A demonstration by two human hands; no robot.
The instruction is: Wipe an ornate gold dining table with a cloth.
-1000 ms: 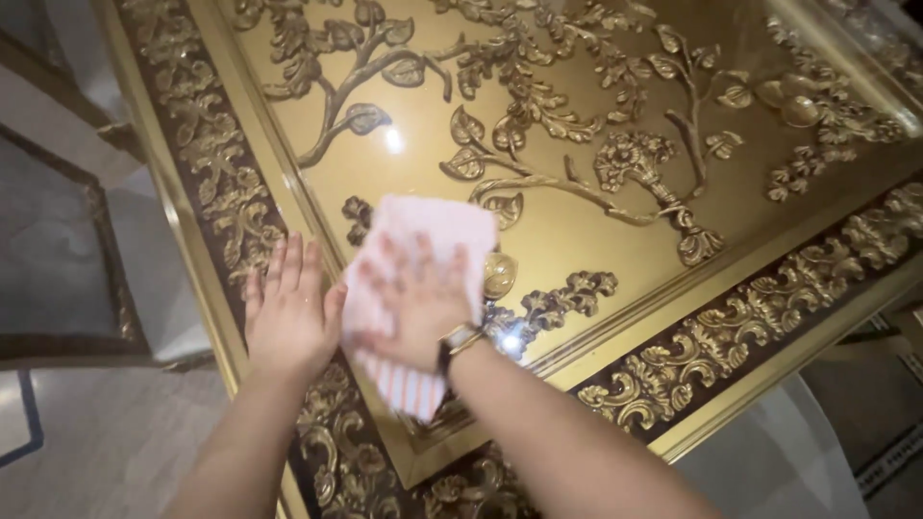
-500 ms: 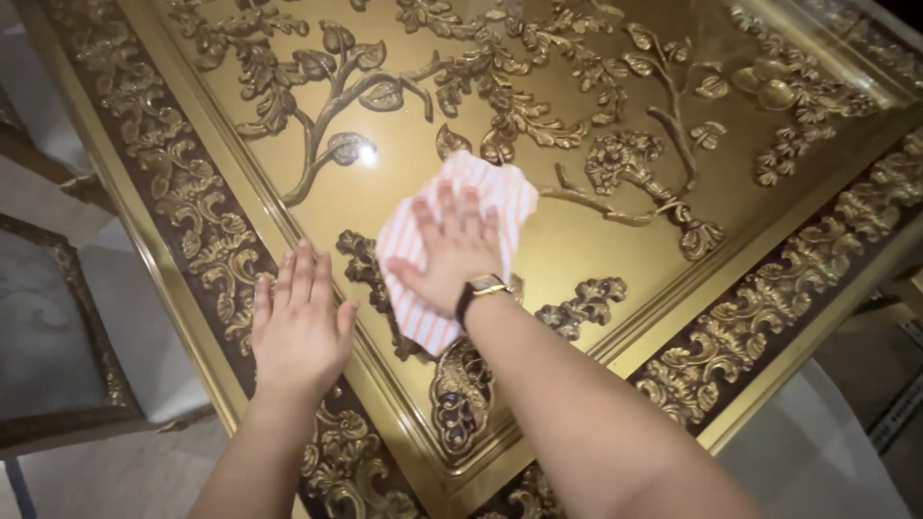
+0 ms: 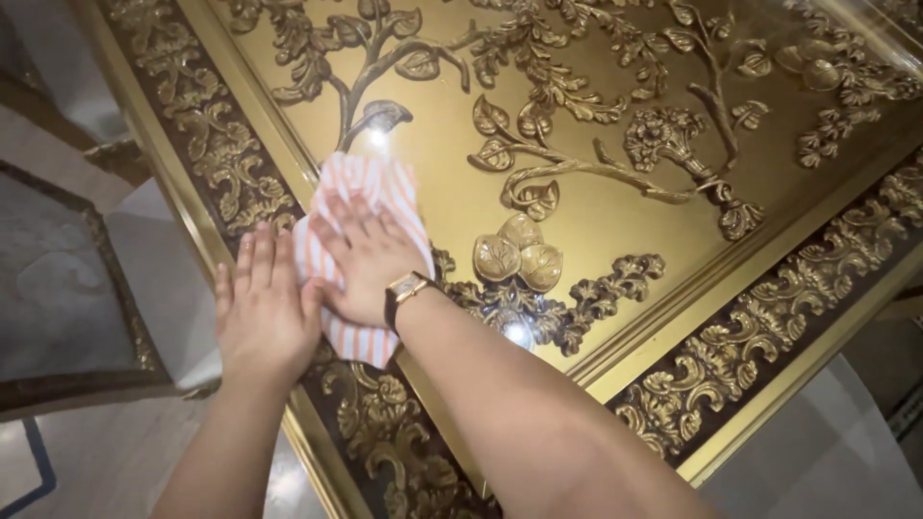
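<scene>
The right hand (image 3: pixel 363 264) presses flat, fingers spread, on a soft pink-and-white striped cloth (image 3: pixel 361 197) lying near the left edge of a glossy gold table top (image 3: pixel 586 226) carved with raised leaves and branches. The left hand (image 3: pixel 261 312) rests open, holding nothing, on the scrolled dark border (image 3: pixel 207 135). A pale upholstered chair (image 3: pixel 58 279) stands beside it.

No packages, labels, signs or screens.

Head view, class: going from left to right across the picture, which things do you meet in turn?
Chair seat → left hand → striped cloth under the right hand → wristwatch → three gold relief fruits → table's carved gold border.
</scene>
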